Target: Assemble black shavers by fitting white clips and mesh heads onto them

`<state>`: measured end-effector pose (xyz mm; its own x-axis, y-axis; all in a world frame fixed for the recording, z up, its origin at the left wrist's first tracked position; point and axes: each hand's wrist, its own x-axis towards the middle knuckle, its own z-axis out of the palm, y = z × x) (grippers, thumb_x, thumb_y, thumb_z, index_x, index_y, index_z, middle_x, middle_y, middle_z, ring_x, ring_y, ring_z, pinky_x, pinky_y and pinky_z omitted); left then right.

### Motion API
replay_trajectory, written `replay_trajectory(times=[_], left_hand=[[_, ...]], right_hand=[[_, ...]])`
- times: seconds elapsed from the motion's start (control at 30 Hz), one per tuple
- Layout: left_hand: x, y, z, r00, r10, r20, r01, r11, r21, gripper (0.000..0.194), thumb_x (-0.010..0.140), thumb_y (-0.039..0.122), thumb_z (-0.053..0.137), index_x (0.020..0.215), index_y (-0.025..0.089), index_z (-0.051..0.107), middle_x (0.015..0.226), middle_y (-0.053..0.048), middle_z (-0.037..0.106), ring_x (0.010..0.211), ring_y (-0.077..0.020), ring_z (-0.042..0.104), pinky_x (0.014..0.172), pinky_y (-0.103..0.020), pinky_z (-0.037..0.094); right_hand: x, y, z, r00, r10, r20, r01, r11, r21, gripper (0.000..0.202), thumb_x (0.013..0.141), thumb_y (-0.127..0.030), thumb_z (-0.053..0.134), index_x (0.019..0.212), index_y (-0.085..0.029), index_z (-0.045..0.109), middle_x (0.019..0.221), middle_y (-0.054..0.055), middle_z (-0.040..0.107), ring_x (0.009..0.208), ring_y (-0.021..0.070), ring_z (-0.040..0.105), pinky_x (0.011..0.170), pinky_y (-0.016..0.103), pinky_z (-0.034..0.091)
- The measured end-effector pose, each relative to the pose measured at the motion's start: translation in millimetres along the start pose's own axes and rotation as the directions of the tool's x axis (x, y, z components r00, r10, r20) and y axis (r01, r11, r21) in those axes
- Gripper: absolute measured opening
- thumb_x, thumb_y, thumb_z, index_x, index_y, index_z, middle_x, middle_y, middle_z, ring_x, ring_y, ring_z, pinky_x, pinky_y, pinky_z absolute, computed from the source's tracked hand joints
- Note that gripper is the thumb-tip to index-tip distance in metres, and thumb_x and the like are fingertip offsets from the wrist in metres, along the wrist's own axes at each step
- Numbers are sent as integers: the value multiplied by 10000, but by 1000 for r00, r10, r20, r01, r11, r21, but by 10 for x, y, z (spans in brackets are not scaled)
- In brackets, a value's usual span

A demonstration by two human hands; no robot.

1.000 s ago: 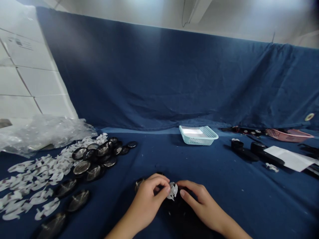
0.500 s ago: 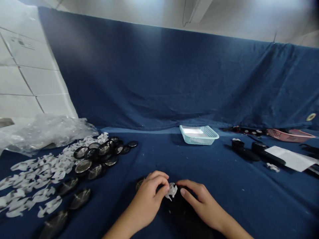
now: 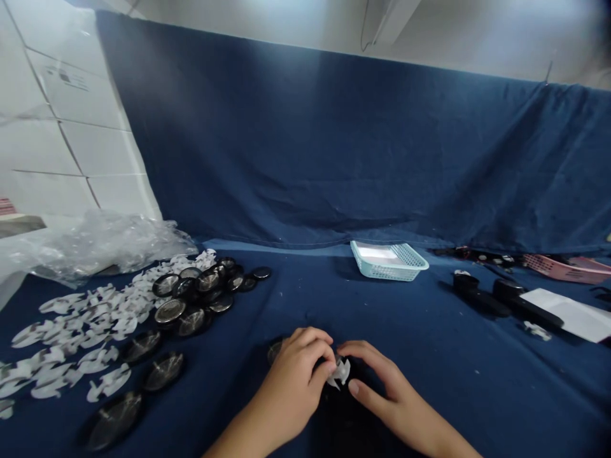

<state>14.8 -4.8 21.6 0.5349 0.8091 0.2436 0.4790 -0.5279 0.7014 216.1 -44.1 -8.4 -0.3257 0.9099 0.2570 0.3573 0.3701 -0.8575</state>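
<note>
My left hand (image 3: 298, 381) pinches a small white plastic piece (image 3: 339, 373) at the lower middle, over a black object (image 3: 346, 420) whose shape is hard to make out. At the right side of the white piece is my right hand (image 3: 389, 391), its thumb and forefinger apart around it. A round black disc (image 3: 275, 350) lies partly hidden behind my left hand. To the left are several black round discs (image 3: 170, 311) and a spread of similar white pieces (image 3: 102, 312).
Clear plastic wrap (image 3: 119, 245) lies at the back left. A light blue basket (image 3: 389, 270) stands at the back middle. On the right are black long-handled parts (image 3: 482, 299), white paper (image 3: 570, 313) and a pink basket (image 3: 568, 270). A blue curtain hangs behind.
The view has shifted slightly, so the items appear further right. The white piece looks turned a little between my hands, and my right thumb and forefinger are slightly further apart.
</note>
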Motion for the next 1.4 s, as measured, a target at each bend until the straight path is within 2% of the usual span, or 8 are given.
replay_trajectory(times=[0.1,0.23,0.4,0.57,0.7,0.83,1.13,1.4], left_hand=[[-3,4,1,1000,6,-2,-6,1000,-19,166,896,143,524,837,253,633,1093,26,620,1081,-175,551,966,-314,376],[7,15,7,1000,20,-1,-20,998,-64,165,902,150,531,849,260,643,1032,38,630,1025,-155,571,931,-279,386],[7,32,17,1000,28,1,-28,994,-104,162,905,159,544,867,270,656,1003,51,632,1003,-132,580,915,-243,392],[7,17,27,999,31,-14,-33,992,-118,156,888,152,567,921,275,658,1020,42,635,1007,-132,588,922,-241,406],[8,-6,49,998,18,-65,-25,994,-110,155,865,150,583,945,267,646,1029,24,648,1009,-154,597,924,-268,424],[3,6,76,995,14,-94,-24,994,-104,123,876,166,546,821,239,628,984,6,665,964,-171,618,895,-290,452],[-15,27,99,989,69,-129,-80,993,-82,152,895,182,565,822,236,688,962,4,684,931,-157,636,876,-271,466],[-43,79,69,985,135,-105,-137,991,-7,84,872,281,627,866,262,708,972,0,681,922,-178,635,864,-300,476]], right_hand=[[-18,7,-8,999,35,13,-35,999,33,285,923,-340,567,1204,-353,519,1236,1,575,1180,189,523,1048,340,379],[-44,26,-27,997,74,33,-75,996,43,376,921,-349,573,1282,-382,473,1307,-9,540,1260,196,463,1078,343,343],[-4,-9,-50,999,-7,33,5,999,38,230,930,-321,556,1159,-339,558,1170,1,591,1134,187,547,1016,328,395],[15,-26,-69,999,-49,5,49,998,-30,217,912,-299,585,1128,-315,576,1164,19,586,1117,188,560,1005,336,409],[-9,-5,-88,999,-48,-11,46,994,-102,233,898,-300,604,1130,-307,590,1172,35,593,1123,198,565,1002,353,421],[-23,7,-114,999,-48,-6,47,987,-155,254,893,-326,608,1145,-295,605,1187,56,608,1139,218,566,1006,384,428],[-34,-22,-160,1000,-20,-23,15,983,-181,259,873,-375,629,1106,-262,635,1208,88,608,1137,244,578,1003,410,444],[-36,-27,-160,999,-43,-29,37,980,-195,251,875,-372,629,1099,-260,649,1187,91,623,1121,243,592,988,401,462]])
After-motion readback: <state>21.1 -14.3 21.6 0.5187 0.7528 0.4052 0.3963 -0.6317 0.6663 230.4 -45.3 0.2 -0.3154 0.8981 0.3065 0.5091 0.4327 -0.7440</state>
